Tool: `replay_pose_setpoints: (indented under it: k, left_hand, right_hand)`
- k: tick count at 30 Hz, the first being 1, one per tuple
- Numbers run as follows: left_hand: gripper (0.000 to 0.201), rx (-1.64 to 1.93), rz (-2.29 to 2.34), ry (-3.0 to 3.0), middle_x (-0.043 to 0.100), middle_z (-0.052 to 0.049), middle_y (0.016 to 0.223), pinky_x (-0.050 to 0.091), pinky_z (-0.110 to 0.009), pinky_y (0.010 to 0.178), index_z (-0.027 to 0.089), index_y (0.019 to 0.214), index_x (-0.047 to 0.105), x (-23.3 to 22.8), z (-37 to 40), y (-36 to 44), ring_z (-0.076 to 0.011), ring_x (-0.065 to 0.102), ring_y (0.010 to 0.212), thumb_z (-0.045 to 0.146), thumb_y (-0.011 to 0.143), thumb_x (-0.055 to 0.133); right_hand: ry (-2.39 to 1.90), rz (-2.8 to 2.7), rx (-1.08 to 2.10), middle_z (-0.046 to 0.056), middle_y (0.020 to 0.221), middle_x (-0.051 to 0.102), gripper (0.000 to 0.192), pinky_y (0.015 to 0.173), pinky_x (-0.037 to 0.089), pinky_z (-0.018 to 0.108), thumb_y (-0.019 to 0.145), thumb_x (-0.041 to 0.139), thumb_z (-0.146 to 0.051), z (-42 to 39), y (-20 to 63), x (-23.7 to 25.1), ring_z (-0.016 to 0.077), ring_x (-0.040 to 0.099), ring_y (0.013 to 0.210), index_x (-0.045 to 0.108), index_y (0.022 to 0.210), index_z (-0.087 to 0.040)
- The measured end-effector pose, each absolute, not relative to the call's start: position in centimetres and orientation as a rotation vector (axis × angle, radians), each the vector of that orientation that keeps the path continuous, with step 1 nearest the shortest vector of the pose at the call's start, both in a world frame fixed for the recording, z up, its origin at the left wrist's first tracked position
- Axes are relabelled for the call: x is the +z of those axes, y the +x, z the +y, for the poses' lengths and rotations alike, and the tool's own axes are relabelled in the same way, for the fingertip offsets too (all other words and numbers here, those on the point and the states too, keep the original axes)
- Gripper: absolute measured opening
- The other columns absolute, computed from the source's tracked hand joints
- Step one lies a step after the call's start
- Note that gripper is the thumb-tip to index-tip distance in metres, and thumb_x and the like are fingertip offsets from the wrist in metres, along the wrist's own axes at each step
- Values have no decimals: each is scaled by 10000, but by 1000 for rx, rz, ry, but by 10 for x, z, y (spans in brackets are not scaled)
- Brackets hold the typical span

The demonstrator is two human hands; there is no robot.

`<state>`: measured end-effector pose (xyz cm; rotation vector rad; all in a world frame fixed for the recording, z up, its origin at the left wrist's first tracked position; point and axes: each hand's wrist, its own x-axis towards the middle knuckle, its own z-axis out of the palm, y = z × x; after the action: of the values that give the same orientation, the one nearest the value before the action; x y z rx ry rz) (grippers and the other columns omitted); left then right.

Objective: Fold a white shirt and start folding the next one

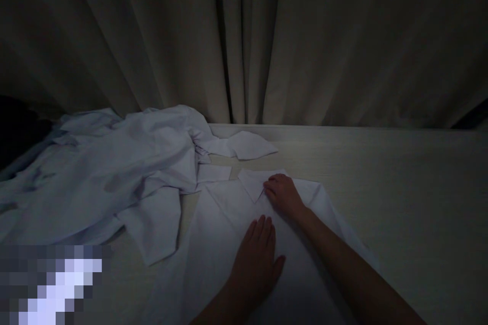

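A white collared shirt (224,223) lies spread out on the pale surface, its collar toward the curtain. My left hand (256,254) rests flat on the shirt's front below the collar, fingers stretched out and thumb apart. At the right side of the shirt collar (251,180), my right hand (284,195) has its fingers curled over the fabric and covers that collar point. The shirt's lower part runs out of view beneath my forearms.
A heap of crumpled white garments (152,152) lies to the left, with one sleeve-like piece (251,145) reaching right behind the collar. Beige curtains (171,35) hang along the back. A dark item (19,129) sits at the far left. The lower left corner is pixelated.
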<state>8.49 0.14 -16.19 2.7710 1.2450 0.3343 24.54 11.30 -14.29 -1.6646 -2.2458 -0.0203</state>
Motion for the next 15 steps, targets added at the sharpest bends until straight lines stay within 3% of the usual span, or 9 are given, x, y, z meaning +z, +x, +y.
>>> replay_pose_setpoints:
  k: [5, 15]
  left_hand:
    - [553, 324, 1222, 2764, 423, -162, 1413, 360, -478, 1084, 110, 1309, 438, -168, 2, 89, -304, 354, 1325, 433, 866, 370]
    - [502, 347, 1194, 2755, 454, -143, 1393, 408, -471, 1048, 114, 1297, 447, -174, -3, 93, -294, 392, 1302, 378, 878, 364]
  right_hand:
    - [-1743, -2198, 8, 56, 950, 666, 172, 877, 341, 320, 855, 514, -277, 127, 239, -148, 184, 528, 971, 666, 889, -206]
    - [-1820, -2148, 9, 62, 942, 634, 166, 865, 303, 335, 853, 516, -294, 136, 235, -150, 196, 502, 982, 653, 846, -200]
